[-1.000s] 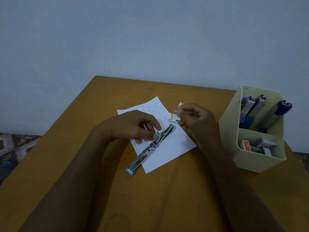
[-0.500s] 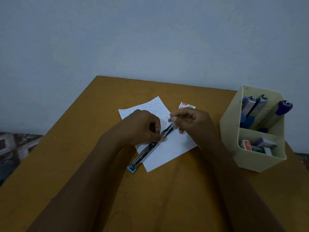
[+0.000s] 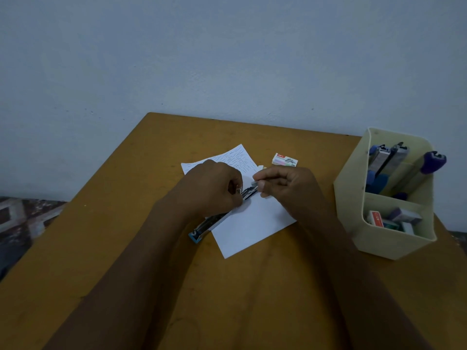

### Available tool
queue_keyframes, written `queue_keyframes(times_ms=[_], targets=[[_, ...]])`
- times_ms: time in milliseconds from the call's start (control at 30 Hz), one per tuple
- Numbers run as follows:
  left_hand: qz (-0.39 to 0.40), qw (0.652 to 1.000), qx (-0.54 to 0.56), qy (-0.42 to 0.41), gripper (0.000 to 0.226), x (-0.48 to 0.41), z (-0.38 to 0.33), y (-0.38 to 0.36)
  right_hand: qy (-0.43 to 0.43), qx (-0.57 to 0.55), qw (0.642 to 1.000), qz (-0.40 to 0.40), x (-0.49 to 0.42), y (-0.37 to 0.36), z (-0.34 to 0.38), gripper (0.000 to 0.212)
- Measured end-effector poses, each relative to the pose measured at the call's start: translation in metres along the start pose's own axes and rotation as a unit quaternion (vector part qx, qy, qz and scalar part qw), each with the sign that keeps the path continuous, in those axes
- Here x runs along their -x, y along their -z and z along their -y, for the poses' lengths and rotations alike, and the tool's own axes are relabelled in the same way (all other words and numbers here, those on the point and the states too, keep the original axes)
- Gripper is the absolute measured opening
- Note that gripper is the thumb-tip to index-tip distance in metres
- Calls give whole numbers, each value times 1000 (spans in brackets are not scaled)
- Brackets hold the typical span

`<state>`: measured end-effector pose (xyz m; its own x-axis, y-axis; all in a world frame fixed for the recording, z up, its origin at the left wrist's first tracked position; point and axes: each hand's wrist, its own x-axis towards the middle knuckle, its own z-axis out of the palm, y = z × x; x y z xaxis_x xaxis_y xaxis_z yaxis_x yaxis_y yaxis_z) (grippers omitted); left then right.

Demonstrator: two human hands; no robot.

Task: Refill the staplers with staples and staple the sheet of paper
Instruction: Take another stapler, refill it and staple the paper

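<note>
A pale blue wall stands behind an ochre tabletop (image 3: 126, 248). A sheet of paper (image 3: 252, 223) lies near the middle, and an opened stapler (image 3: 202, 227) rests across its left edge, blue end toward the person. The left hand (image 3: 209, 188) grips the stapler's far part, fingers curled round it. The right hand (image 3: 290, 185) pinches a small strip of staples (image 3: 254, 183) at the stapler's far end. A staple box (image 3: 285, 159) lies just beyond. At right, a cream organizer (image 3: 389, 238) holds more staplers (image 3: 386, 157) and small boxes.
</note>
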<state>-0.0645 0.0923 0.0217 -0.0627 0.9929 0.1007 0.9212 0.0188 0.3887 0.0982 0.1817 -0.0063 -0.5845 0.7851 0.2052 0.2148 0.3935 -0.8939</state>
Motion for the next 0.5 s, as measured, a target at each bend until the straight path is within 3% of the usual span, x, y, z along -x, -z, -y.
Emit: queue_keyframes(times_ms=[500], targets=[[-21, 998, -41, 48, 22, -1, 1, -4, 13, 33, 999, -39, 0, -1, -1, 16]])
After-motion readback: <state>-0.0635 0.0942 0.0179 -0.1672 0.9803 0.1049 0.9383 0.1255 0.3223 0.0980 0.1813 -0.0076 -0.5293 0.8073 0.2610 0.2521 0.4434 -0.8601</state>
